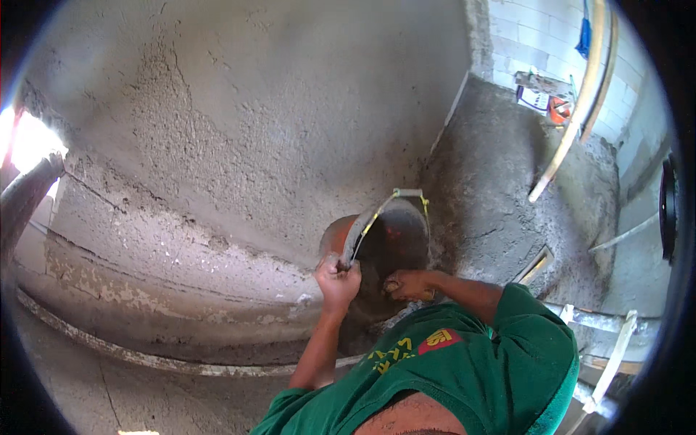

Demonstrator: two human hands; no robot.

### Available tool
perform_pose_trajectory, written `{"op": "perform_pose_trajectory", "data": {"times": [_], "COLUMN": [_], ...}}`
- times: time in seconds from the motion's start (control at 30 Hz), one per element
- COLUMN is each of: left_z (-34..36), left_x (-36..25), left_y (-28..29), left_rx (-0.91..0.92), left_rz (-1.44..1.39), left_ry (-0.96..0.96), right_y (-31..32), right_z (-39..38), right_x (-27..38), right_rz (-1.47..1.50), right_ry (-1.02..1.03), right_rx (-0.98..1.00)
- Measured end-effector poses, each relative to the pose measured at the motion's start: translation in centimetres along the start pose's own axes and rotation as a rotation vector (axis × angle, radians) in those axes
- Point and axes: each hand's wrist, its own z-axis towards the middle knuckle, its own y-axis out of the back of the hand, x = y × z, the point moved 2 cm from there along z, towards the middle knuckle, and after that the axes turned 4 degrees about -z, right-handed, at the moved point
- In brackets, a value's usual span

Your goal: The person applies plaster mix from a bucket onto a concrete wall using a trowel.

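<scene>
Fingers of the left hand (339, 283) are closed over the lower left part of the rim of a bucket (395, 235), pinching its edge, while those of the right hand (412, 285) are curled in near the lower right of its mouth; shadow and the small scale make it hard to tell whether they press on a lump, a tool or only the bucket itself. The bucket, with reddish patches on its mud-coated sides, sits tilted in front of the person, mouth turned toward the body, between the rough grey wall (290, 94) and the stained ground (482, 167). Its handle (408, 193) is at the far side of the mouth, beyond both hands, with yellow strips along its wire. Judging by this pose, the step in hand seems to be steadying the tipped bucket on the left while the right hand works at the mouth. From such a hold, a next move would call for a firm left grip on the rim, so that the bucket does not roll, and room for the right wrist to turn.
</scene>
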Motion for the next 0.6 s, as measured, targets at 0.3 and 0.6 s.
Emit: {"op": "perform_pose_trajectory", "data": {"times": [0.3, 0.6], "left_z": [-0.6, -3.1], "left_x": [6.7, 10.1], "left_y": [0.4, 3.9], "left_rx": [-0.315, -0.341], "left_rz": [0.089, 0.379], "left_ry": [0.409, 0.435], "right_y": [2.4, 16.0], "right_z": [-2.8, -9.0], "right_x": [-1.0, -2.0], "right_rz": [0.470, 0.864], "right_ry": [0.057, 0.498], "right_rx": [-0.069, -0.776]}}
